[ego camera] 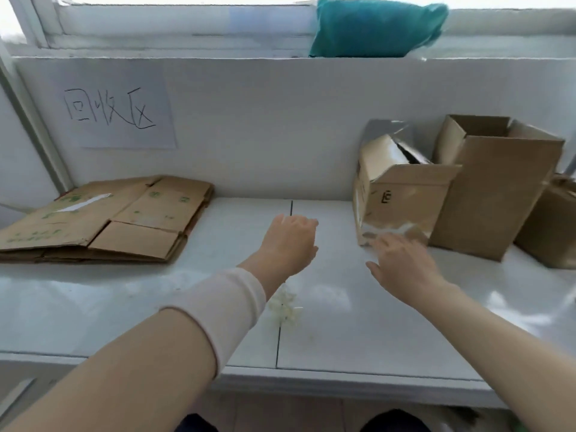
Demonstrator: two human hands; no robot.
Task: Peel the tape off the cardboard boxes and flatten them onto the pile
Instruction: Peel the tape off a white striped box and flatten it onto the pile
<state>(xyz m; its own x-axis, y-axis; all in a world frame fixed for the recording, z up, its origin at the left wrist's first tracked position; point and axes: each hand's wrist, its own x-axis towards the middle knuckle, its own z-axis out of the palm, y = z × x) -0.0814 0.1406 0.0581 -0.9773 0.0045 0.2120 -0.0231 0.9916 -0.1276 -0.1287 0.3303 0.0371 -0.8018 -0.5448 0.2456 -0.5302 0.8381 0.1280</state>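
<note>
White table (156,300): pile of flattened cardboard (103,219) at far left by the wall, small tape-wrapped box (402,194) standing at right, just beside a taller open box (495,188), with a third box (551,226) at the right edge and a pale crumpled scrap (285,308) lying near the middle seam. Left hand (290,241) hovering over the table centre, well apart from the boxes, fingers curled under and hidden, so clenched or merely slack cannot be told; nothing seen in it. Right hand (402,263) released, fingers spread, tips blurred at the small box's glossy lower corner, contact not discernible.
</note>
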